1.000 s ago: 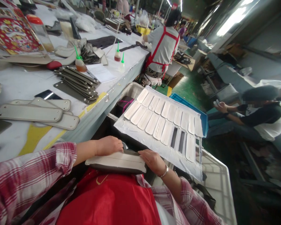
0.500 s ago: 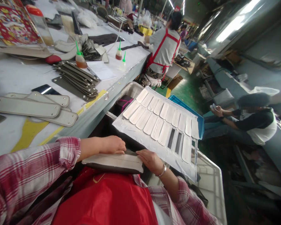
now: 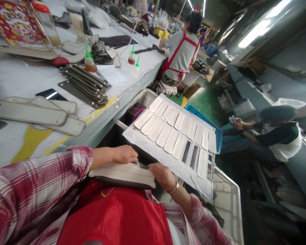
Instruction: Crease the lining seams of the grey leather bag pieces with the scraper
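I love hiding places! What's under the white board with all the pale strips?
A pale plastic crate pokes out past the white board on the right; a dark thing with purple bands shows by its left edge. The board covers whatever is directly underneath.

Held piece (image 3: 123, 173) — smooth, matt; apron (image 3: 117, 217) — glossy cloth; bracelet (image 3: 176, 186) shiny, metallic.

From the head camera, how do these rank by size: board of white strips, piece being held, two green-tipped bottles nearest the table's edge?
1. Board of white strips
2. Held piece
3. Bottle with brown liquid and paler bottle: too alike to rank.
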### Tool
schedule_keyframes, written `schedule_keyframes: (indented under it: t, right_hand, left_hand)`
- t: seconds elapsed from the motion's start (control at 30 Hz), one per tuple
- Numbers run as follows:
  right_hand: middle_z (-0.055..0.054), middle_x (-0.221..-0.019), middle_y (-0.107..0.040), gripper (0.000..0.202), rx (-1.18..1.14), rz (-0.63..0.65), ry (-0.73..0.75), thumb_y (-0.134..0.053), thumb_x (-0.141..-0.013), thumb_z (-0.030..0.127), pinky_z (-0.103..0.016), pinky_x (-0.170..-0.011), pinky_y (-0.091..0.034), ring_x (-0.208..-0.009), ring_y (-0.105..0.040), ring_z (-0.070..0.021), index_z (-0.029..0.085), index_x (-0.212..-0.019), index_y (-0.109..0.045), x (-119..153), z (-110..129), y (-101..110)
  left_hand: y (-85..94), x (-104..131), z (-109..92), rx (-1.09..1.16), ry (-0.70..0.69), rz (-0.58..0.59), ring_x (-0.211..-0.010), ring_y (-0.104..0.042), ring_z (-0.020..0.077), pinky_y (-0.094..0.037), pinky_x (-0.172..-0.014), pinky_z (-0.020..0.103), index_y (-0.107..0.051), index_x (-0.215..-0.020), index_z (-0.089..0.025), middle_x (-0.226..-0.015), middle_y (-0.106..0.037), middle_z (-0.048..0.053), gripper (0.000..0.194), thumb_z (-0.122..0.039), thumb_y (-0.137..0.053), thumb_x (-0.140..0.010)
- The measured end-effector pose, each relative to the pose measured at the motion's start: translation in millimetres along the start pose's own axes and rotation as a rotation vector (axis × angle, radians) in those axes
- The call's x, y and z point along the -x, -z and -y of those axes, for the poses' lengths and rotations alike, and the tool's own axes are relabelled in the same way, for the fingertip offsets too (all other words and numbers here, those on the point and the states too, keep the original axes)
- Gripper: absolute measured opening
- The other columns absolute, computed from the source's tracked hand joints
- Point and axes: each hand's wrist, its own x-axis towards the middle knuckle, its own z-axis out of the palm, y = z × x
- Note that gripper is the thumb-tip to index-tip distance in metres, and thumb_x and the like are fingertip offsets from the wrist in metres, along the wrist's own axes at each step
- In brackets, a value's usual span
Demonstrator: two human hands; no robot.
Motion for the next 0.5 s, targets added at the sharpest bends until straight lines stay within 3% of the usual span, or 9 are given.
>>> schedule_keyframes:
  t: [0.17, 0.27, 0.37, 0.5]
  right_hand:
    - [-0.007, -0.089, -0.066, 0.025, -0.041, 0.004, 0.001, -0.038, -0.092, 0.025, -0.026, -0.075, -0.052, -0.081, -0.062, -0.0142, 0.016, -0.098, -0.061, 1, -1, 0]
    - [-0.007, -0.09, -0.066, 0.025, -0.049, 0.009, -0.002, -0.038, -0.092, 0.025, -0.026, -0.075, -0.051, -0.082, -0.062, -0.014, 0.017, -0.098, -0.061, 1, -3, 0]
    - [-0.007, -0.09, -0.066, 0.026, -0.047, 0.011, -0.015, -0.038, -0.092, 0.027, -0.026, -0.074, -0.051, -0.082, -0.061, -0.0143, 0.018, -0.099, -0.061, 1, -4, 0]
    - [-0.007, -0.092, -0.066, 0.025, -0.055, -0.001, -0.025, -0.038, -0.092, 0.027, -0.027, -0.075, -0.051, -0.083, -0.061, -0.0144, 0.018, -0.1, -0.06, 0, -4, 0]
  left_hand:
    - [4.7, -3, -6, -0.043, -0.133, 0.057, -0.069, -0.061, 0.0144, -0.036, -0.053, 0.021, -0.063, -0.093, -0.022, -0.085, -0.068, 0.0, 0.029, -0.046, -0.049, -0.083]
    - [1.4, -8, -15, -0.155, -0.185, 0.064, -0.067, -0.06, 0.0161, -0.034, -0.052, 0.024, -0.064, -0.079, -0.02, -0.078, -0.067, 0.002, 0.024, -0.037, -0.048, -0.085]
    - [-5.1, -11, -21, -0.182, -0.159, 0.037, -0.066, -0.06, 0.0178, -0.034, -0.052, 0.025, -0.062, -0.074, -0.017, -0.076, -0.067, 0.004, 0.021, -0.026, -0.047, -0.085]
    - [-12.0, -12, -23, -0.186, -0.04, -0.03, -0.065, -0.06, 0.02, -0.035, -0.052, 0.027, -0.062, -0.077, -0.015, -0.075, -0.066, 0.008, 0.024, -0.026, -0.042, -0.087]
